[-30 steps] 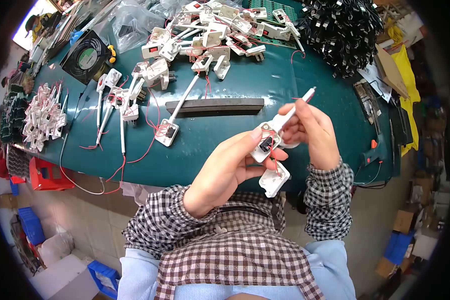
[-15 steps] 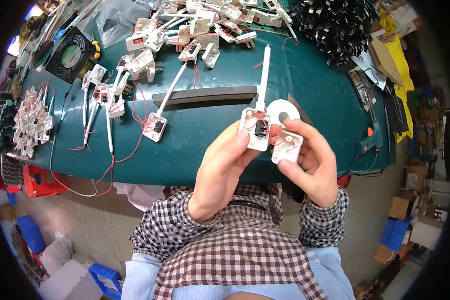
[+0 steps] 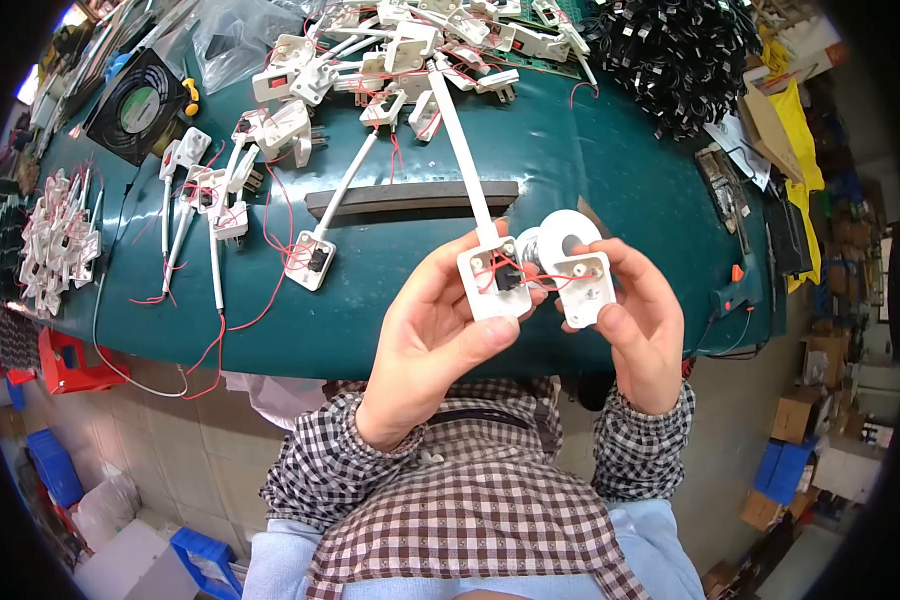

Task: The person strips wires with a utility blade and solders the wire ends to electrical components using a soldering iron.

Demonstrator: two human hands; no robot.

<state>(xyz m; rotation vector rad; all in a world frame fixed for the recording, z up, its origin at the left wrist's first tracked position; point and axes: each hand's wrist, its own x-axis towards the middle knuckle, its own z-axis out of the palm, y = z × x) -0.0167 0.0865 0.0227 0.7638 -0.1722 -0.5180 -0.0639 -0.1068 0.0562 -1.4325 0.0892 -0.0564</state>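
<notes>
My left hand (image 3: pixel 420 335) grips an open white plastic housing (image 3: pixel 478 292) between thumb and fingers. Inside it sit a black switch (image 3: pixel 508 276) and thin red wires (image 3: pixel 542 276), and a white tube (image 3: pixel 458 150) rises from its top, leaning left. In my right hand (image 3: pixel 645 325) is a white plastic cover (image 3: pixel 595 297), its hollow side facing me. The red wires run across the small gap between housing and cover. Just behind them on the table is a round white spool-like piece (image 3: pixel 567 228), partly hidden by the cover and fingers.
A dark bar (image 3: pixel 420 196) lies across the green table (image 3: pixel 370 320). One wired housing with a tube (image 3: pixel 310 262) rests left of my hands. Piled white housings (image 3: pixel 410 50), a black fan (image 3: pixel 138 108), bundled black cables (image 3: pixel 670 50) and a glue gun (image 3: pixel 738 292) surround the work area.
My left hand has moved slightly left and down, swinging the tube's top to the left. The right hand has turned the cover more upright, its inside facing me more squarely.
</notes>
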